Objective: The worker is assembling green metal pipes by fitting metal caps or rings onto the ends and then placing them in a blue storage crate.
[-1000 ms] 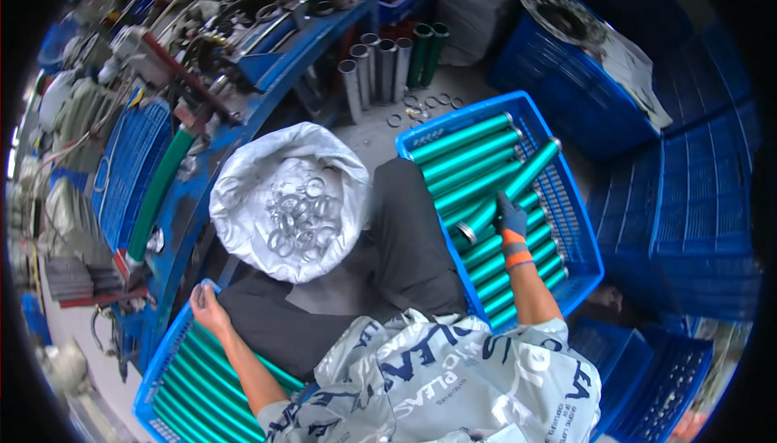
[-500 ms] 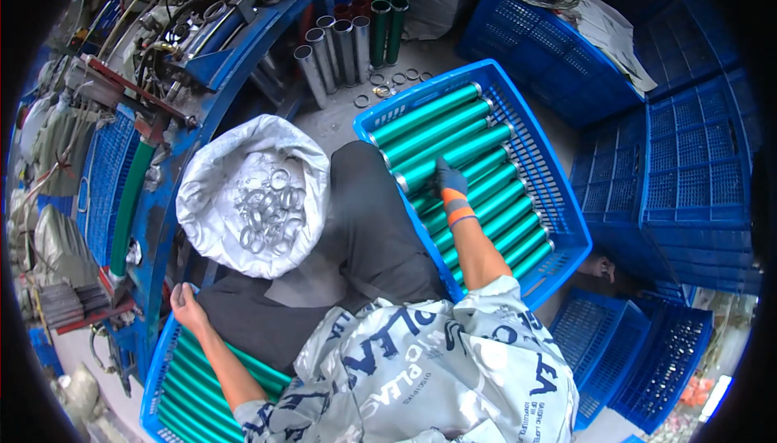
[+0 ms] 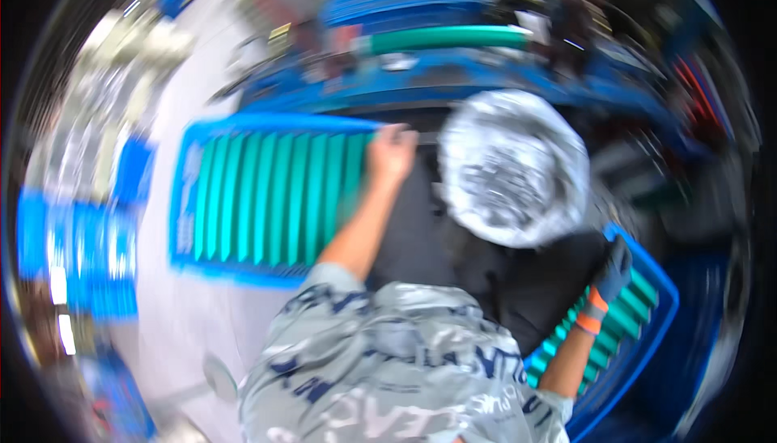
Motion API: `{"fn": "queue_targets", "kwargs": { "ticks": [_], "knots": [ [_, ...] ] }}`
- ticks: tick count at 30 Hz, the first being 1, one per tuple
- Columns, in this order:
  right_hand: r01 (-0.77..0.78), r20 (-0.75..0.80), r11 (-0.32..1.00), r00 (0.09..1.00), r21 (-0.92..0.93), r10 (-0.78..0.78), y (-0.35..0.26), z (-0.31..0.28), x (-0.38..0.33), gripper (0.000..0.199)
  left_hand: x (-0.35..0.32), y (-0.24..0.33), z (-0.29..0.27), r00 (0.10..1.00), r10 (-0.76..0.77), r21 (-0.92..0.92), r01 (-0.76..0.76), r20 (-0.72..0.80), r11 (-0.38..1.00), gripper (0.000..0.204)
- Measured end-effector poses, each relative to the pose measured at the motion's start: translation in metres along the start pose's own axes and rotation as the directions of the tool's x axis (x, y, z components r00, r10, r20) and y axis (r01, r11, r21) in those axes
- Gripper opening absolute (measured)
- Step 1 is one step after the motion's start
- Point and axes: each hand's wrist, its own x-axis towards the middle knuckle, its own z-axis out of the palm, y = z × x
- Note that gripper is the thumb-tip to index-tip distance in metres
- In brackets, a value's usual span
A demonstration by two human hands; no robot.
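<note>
The whole picture is smeared by motion. On the left stands a blue crate (image 3: 174, 224) with a row of shiny green tubes (image 3: 279, 200). My bare left hand (image 3: 394, 152) is at this crate's right end, by its rim; its fingers look bent but are too blurred to read. At the lower right, my right hand (image 3: 617, 269) in a dark glove with an orange cuff is over the edge of a second blue crate (image 3: 668, 297) of green tubes (image 3: 635, 297). Whether it grips a tube cannot be made out.
Between my knees and the bench stands a white sack (image 3: 461, 192) with its rim rolled open, full of silvery rings (image 3: 510, 188). A blue workbench (image 3: 405, 79) runs across the far side, a green tube (image 3: 449, 38) lying along it. Blue crates (image 3: 89, 257) stand at far left.
My head has turned left, so the left crate shows in full and the right crate has shifted to the lower right. My right hand has moved from mid-crate to the crate's edge nearer the sack.
</note>
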Motion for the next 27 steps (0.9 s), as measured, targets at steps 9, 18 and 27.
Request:
{"fn": "queue_targets", "kwargs": {
  "ticks": [9,18,27],
  "knots": [
    [0.8,0.778,0.211,0.597,-0.561,-0.195,0.128,0.234,-0.039,0.089,0.042,-0.178,-0.198,0.914,0.23,0.333,-0.114,-0.335,0.936,0.053],
    [0.776,0.777,0.278,0.615,-0.566,-0.137,0.164,0.234,-0.034,0.057,0.026,-0.366,-0.567,0.589,-0.353,0.516,0.808,-0.727,0.284,0.095],
    [0.767,0.781,0.324,0.614,-0.554,-0.117,0.153,0.24,-0.017,0.032,0.035,-0.346,-0.628,0.605,-0.589,0.622,0.755,-0.536,0.209,0.114]
  ]
}}
